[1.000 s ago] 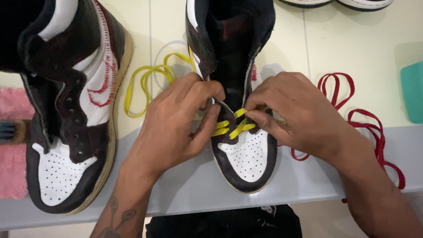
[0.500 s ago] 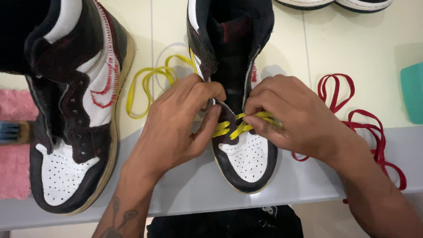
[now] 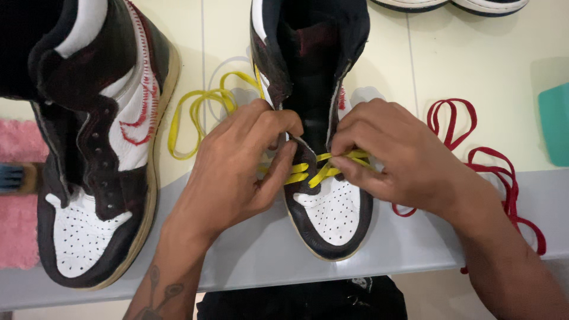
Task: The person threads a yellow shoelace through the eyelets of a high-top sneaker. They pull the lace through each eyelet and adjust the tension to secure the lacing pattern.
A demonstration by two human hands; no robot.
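The shoe being laced [image 3: 323, 195] stands in the middle of the worktop [image 3: 249, 255], its long axis running away from the person, toe nearest the body and open collar at the far end. Both hands meet over its lower eyelets, one on each side of the tongue. The left hand [image 3: 237, 172] comes in from the left, fingers curled and thumb pressed against the shoe's left flap; what exactly that grip pinches is hidden under the fingers. The right hand [image 3: 397, 160] comes in from the right, its grip pressed together on the yellow lace [image 3: 317, 169] where the strands cross just above the white perforated toe. The free length of that lace trails off to the left of the shoe and lies in loops on the worktop, so it lies nearer the left hand.

Counted: two high-top shoes fully in view, the laced one and an unlaced shoe [image 3: 98, 166] well apart at the left, pointing the same way; the soles of two more [image 3: 450, 5] show at the far edge. There is one yellow lace and one red lace [image 3: 492, 172], coiled beside the right wrist. A pink cloth [image 3: 18, 207] and a brush [image 3: 15, 178] sit at the far left, and a teal object [image 3: 556, 130] at the right edge.
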